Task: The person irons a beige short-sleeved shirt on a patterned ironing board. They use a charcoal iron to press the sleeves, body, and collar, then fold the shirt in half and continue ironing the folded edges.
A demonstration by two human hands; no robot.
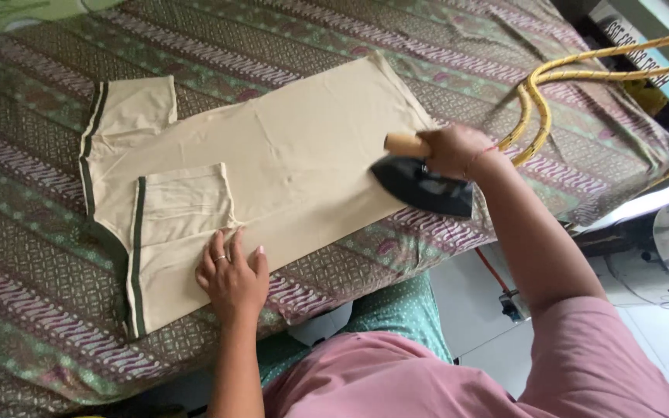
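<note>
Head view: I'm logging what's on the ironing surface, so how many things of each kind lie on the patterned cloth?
Beige shirt with dark green trim: 1
Black iron with wooden handle: 1
Yellow braided cord: 1
Hands, left and right: 2
Total: 5

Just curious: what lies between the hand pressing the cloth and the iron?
In the head view, only smooth beige shirt lies between the left hand and the iron.
</note>
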